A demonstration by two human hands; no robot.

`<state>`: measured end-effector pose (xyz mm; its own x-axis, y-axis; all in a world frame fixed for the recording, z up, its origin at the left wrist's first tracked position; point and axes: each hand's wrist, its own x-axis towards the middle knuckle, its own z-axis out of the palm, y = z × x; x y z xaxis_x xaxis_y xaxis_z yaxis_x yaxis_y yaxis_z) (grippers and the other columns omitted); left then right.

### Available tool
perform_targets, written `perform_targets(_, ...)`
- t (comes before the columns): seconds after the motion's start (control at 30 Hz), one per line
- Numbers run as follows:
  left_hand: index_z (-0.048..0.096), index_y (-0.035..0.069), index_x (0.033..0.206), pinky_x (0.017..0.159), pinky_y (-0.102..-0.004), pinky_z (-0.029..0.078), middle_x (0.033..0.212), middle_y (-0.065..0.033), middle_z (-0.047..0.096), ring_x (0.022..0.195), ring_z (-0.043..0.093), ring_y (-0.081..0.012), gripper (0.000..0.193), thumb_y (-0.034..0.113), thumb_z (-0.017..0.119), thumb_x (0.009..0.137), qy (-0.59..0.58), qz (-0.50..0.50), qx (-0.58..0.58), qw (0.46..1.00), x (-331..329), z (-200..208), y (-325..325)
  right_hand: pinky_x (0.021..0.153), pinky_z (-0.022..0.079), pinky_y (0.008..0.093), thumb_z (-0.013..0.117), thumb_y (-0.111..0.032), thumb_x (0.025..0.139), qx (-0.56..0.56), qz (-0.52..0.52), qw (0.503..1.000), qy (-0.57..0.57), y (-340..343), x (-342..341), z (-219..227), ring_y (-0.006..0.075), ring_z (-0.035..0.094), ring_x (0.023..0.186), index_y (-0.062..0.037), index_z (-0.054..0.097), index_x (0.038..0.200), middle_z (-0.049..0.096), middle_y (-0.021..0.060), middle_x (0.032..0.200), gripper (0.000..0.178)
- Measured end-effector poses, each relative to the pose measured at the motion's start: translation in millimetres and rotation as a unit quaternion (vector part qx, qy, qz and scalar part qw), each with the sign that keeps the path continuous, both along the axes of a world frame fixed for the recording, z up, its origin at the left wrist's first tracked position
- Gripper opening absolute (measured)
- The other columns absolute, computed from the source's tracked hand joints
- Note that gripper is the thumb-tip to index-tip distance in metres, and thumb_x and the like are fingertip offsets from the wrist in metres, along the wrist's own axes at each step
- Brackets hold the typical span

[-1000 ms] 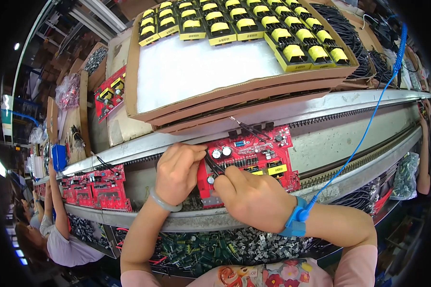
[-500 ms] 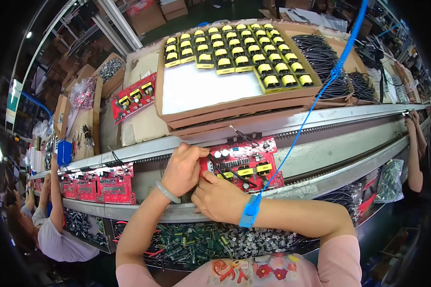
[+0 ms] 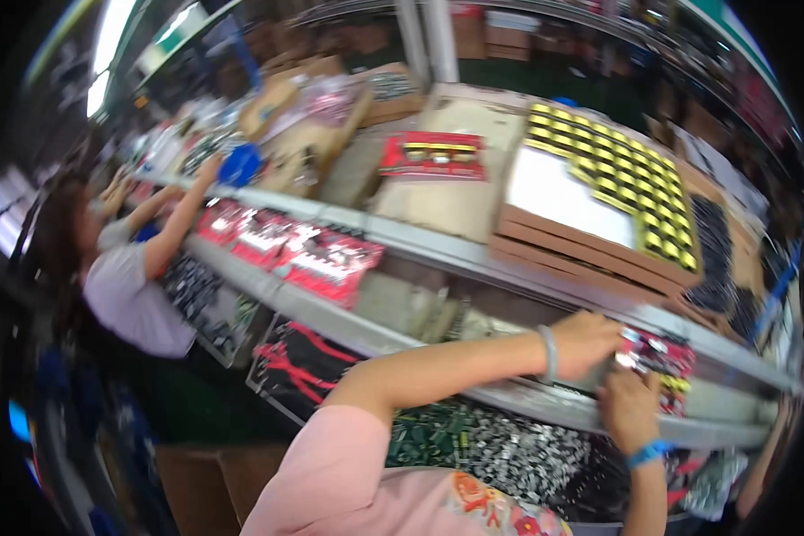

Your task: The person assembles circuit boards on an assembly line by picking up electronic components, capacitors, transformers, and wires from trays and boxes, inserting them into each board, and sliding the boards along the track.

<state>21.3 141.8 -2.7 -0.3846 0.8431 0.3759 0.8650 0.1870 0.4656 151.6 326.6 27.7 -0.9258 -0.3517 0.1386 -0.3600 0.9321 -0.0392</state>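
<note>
Blurrily, both hands, left hand (image 3: 585,344) and right hand (image 3: 630,409), grip a red circuit board (image 3: 661,357) on the conveyor rail (image 3: 438,246).

A single head-worn fisheye view looks down and leftward along the counter (image 3: 473,259) from close above, the person's own forearms entering from the lower edge, straight rails bending toward the dark rim.

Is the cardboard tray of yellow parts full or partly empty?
Partly empty. In the cardboard tray, yellow parts fill only the far and right edges; the rest shows a bare white sheet.
</note>
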Motion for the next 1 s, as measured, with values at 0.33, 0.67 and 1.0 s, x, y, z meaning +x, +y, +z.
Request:
perform_targets(0.33,0.074,0.004,0.107,0.083,-0.0413,0.058,0.100,-0.0145,0.075,0.090,0.073,-0.0289,0.016,0.007,0.071,0.092,0.078,0.414,0.168,0.891,18.3,33.5,-244.4,0.098,0.041,0.0489,0.063,-0.013,0.098,0.121,-0.209,0.971,0.006,207.3,36.3,-38.0,0.0372,0.061,0.100,-0.0029,0.065,0.109,0.068,0.0164,0.101,0.015)
perform_targets(0.67,0.074,0.001,0.112,0.091,-0.0477,0.055,0.104,-0.0247,0.074,0.099,0.072,-0.0406,0.027,0.020,0.062,0.097,0.094,0.785,0.025,0.612,-44.2,-15.1,-617.6,0.105,0.040,0.0510,0.049,-0.031,0.109,0.216,-0.372,0.899,-0.083,315.7,39.8,-46.8,0.0366,0.064,0.103,-0.0051,0.064,0.108,0.071,0.0167,0.103,0.029)
perform_targets(1.0,0.082,0.008,0.101,0.096,-0.0490,0.055,0.108,-0.0251,0.074,0.105,0.071,-0.0435,0.038,0.041,0.063,0.093,-0.133,0.838,-0.109,0.518,-69.8,-26.1,-721.9,0.082,0.057,0.0468,0.062,-0.034,0.101,0.111,-0.320,0.941,0.005,177.8,40.5,5.0,0.0390,0.073,0.094,-0.0010,0.077,0.111,0.075,0.0210,0.100,0.038)
